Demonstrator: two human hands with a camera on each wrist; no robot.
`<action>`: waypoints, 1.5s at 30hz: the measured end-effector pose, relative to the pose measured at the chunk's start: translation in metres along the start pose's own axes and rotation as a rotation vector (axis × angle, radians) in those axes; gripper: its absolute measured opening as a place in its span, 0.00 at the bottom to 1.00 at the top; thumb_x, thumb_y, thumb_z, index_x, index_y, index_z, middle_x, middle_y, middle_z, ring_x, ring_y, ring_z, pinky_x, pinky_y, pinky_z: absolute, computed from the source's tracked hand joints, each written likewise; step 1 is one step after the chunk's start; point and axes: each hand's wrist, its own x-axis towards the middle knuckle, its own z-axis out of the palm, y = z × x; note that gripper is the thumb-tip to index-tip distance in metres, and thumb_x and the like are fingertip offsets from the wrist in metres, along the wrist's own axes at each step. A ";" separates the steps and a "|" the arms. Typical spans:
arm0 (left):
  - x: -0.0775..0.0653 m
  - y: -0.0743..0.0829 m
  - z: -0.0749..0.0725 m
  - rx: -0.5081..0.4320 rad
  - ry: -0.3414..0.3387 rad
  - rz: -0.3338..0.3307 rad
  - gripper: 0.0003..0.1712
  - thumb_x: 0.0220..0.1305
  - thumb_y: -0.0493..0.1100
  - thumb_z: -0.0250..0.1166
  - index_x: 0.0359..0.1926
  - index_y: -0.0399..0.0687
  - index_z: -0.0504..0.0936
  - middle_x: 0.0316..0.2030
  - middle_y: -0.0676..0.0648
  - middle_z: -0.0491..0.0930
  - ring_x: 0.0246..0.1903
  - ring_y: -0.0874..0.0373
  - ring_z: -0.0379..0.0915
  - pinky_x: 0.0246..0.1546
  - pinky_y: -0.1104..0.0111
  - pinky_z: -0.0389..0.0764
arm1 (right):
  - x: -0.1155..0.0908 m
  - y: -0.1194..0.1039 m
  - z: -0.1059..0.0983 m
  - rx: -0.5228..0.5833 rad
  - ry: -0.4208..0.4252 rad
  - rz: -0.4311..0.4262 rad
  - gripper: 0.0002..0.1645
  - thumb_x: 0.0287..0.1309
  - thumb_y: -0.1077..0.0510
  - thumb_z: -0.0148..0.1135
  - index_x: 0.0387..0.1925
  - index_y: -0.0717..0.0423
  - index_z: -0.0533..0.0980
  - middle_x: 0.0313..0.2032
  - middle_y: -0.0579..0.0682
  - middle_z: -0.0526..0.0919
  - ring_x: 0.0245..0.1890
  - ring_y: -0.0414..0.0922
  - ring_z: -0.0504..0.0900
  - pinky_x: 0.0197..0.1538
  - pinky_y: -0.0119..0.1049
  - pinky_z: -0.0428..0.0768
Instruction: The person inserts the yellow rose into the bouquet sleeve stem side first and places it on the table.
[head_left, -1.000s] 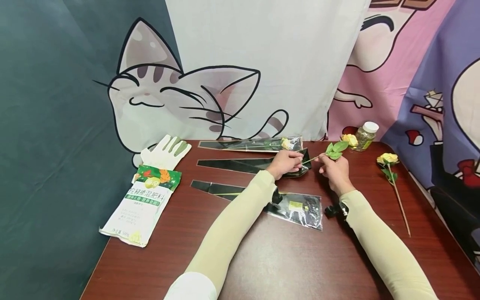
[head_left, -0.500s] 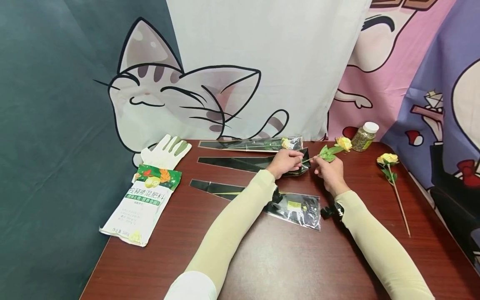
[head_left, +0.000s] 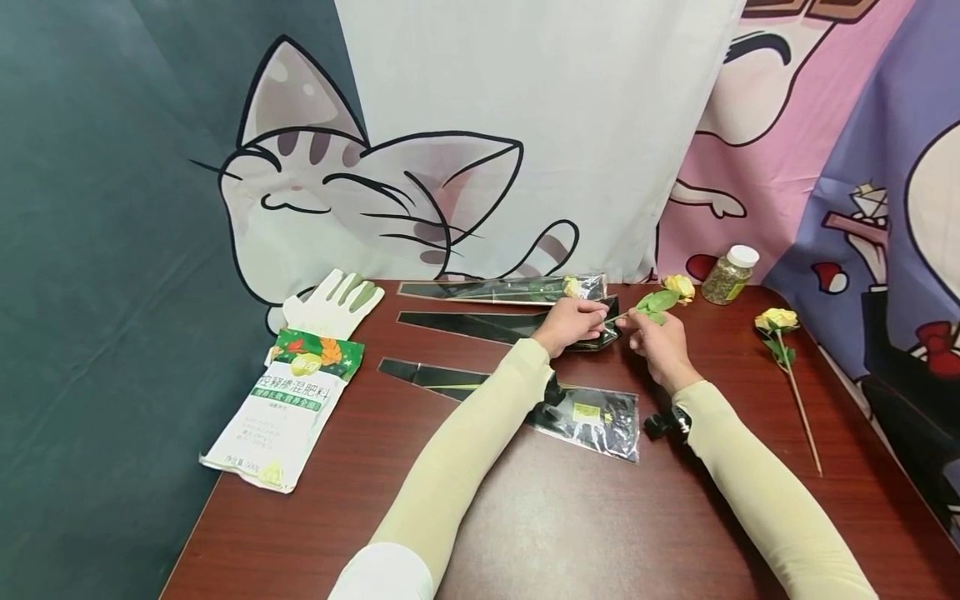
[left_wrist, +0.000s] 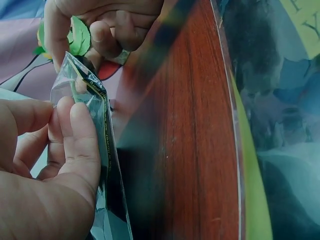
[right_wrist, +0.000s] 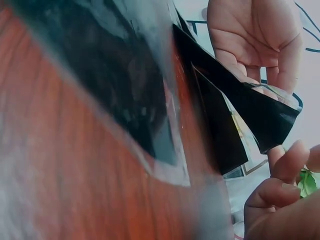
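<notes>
A yellow artificial rose (head_left: 678, 288) with green leaves is held by my right hand (head_left: 662, 343), which pinches its stem just below the leaves. The stem runs left into the mouth of a black and clear flower sleeve (head_left: 480, 325). My left hand (head_left: 572, 323) pinches that mouth between thumb and fingers. In the left wrist view the sleeve (left_wrist: 114, 185) stands partly spread, and a thin green stem shows through its clear side. The right wrist view shows the black edge of the sleeve (right_wrist: 260, 115) and a leaf (right_wrist: 307, 184) by the right fingers. The stem's lower end is hidden.
Behind lies another sleeve holding a yellow rose (head_left: 572, 287); a labelled flat sleeve (head_left: 585, 425) lies in front. A second loose rose (head_left: 777, 318) and a jar (head_left: 731, 273) are right. A fertilizer bag (head_left: 285, 408) and white gloves (head_left: 330, 308) lie left.
My right hand has moved left toward the sleeve, bringing the rose with it, so its bloom is nearer the sleeve's mouth. My left hand stays almost in place.
</notes>
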 end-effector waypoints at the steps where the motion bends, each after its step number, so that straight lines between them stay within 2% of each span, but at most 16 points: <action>1: 0.000 0.000 0.000 -0.003 -0.003 0.002 0.16 0.76 0.37 0.66 0.60 0.40 0.88 0.50 0.39 0.90 0.33 0.64 0.85 0.42 0.72 0.91 | 0.000 -0.001 -0.001 0.004 -0.003 0.001 0.12 0.77 0.52 0.60 0.48 0.58 0.79 0.27 0.40 0.92 0.13 0.33 0.71 0.17 0.24 0.69; 5: 0.000 0.001 -0.002 -0.032 -0.012 0.002 0.15 0.75 0.36 0.66 0.58 0.40 0.89 0.49 0.38 0.90 0.32 0.65 0.84 0.40 0.73 0.91 | 0.000 -0.004 -0.003 0.043 0.001 -0.012 0.15 0.79 0.48 0.59 0.49 0.56 0.76 0.28 0.41 0.92 0.14 0.33 0.73 0.18 0.24 0.71; 10: 0.001 0.002 -0.003 -0.051 -0.023 -0.002 0.15 0.75 0.36 0.66 0.58 0.38 0.88 0.46 0.38 0.90 0.32 0.64 0.84 0.41 0.72 0.91 | -0.001 -0.006 -0.004 0.069 0.025 -0.033 0.07 0.78 0.52 0.60 0.47 0.51 0.74 0.28 0.41 0.91 0.15 0.34 0.75 0.18 0.24 0.74; 14: 0.001 0.002 -0.003 -0.040 -0.019 -0.006 0.14 0.75 0.36 0.67 0.57 0.40 0.89 0.43 0.43 0.90 0.32 0.64 0.84 0.41 0.72 0.91 | -0.001 -0.006 -0.003 0.065 0.050 -0.041 0.08 0.75 0.54 0.64 0.47 0.51 0.75 0.28 0.39 0.89 0.15 0.34 0.76 0.19 0.25 0.76; 17: 0.001 0.002 -0.003 -0.032 -0.010 -0.006 0.14 0.75 0.37 0.67 0.57 0.41 0.90 0.43 0.44 0.90 0.32 0.65 0.85 0.41 0.72 0.91 | 0.000 -0.007 -0.003 0.041 0.061 -0.043 0.11 0.72 0.53 0.68 0.47 0.52 0.76 0.28 0.38 0.87 0.15 0.34 0.75 0.19 0.25 0.76; 23: 0.004 0.002 -0.001 -0.052 -0.010 0.006 0.14 0.75 0.36 0.67 0.57 0.39 0.89 0.46 0.39 0.90 0.31 0.65 0.84 0.39 0.74 0.90 | 0.001 -0.006 -0.001 -0.009 0.042 -0.050 0.12 0.70 0.53 0.70 0.45 0.53 0.75 0.26 0.35 0.85 0.13 0.34 0.73 0.18 0.24 0.74; 32: 0.004 0.005 -0.001 -0.077 -0.014 0.014 0.14 0.75 0.35 0.66 0.57 0.37 0.88 0.46 0.40 0.90 0.31 0.65 0.84 0.37 0.76 0.89 | 0.002 0.001 0.007 -0.067 0.032 -0.060 0.08 0.71 0.55 0.69 0.40 0.54 0.78 0.16 0.35 0.78 0.11 0.34 0.71 0.15 0.25 0.69; 45: 0.004 0.003 -0.003 -0.079 -0.019 0.015 0.16 0.75 0.34 0.65 0.59 0.35 0.87 0.45 0.39 0.91 0.32 0.65 0.85 0.40 0.74 0.90 | 0.002 0.009 0.014 -0.079 0.036 -0.048 0.12 0.67 0.53 0.73 0.42 0.54 0.79 0.18 0.35 0.78 0.11 0.33 0.73 0.16 0.25 0.72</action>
